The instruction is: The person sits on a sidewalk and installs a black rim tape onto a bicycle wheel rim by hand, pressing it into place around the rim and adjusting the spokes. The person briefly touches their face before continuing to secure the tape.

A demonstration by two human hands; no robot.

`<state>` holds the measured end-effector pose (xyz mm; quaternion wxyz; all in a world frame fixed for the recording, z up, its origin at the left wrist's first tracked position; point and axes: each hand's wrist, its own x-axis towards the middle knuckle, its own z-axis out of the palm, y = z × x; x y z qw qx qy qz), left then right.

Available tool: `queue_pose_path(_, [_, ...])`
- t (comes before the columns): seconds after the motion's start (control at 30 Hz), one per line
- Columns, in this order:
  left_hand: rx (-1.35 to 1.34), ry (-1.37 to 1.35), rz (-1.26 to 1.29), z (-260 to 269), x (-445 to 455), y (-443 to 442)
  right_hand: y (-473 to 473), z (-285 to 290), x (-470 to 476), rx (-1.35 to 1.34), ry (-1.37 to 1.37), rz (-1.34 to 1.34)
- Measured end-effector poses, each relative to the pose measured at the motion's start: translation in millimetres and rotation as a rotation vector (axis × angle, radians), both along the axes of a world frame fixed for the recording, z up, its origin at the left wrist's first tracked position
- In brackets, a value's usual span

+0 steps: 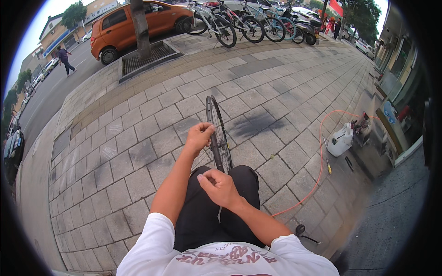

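A spoked bicycle wheel stands upright before me, its lower part between my knees. It has no tyre; the dark rim's channel is bare where I can see it. My left hand is at the rim's left side, thumb and fingers pinched together at its edge. Whether it grips the rim or something small is hidden. Over my lap, near the close end of the wheel, my right hand has curled fingers with the thumb laid along them. Nothing shows in it, but its palm is hidden. Black trousers cover my legs.
An orange hose curves over the paving at right. Beside it are a white plastic jug and a yellow-handled screwdriver. A black coiled item lies at lower right. Parked bicycles and an orange car stand ahead.
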<state>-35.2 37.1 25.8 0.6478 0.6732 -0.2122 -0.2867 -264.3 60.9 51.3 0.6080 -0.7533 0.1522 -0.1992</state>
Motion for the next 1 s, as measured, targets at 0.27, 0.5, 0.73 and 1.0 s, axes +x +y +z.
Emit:
queue_pose_path(0.27, [-1.144,0.659,0.657,109.2,135.3,68.8,112.1,28.3,-27.1,0.165,-0.288,0.342])
queue_pose_path(0.5, [-1.702,0.456,0.461,224.3,234.9,183.7,149.2,50.0,-41.1,0.216,-0.303,0.506])
queue_pose_path(0.73, [-1.888,0.542,0.657,231.4,239.6,268.8,159.9,57.9,-45.2,0.309,-0.376,0.738])
queue_pose_path(1.0, [-1.987,0.585,0.859,208.1,229.3,305.6,173.1,41.4,-26.1,0.347,-0.342,0.584])
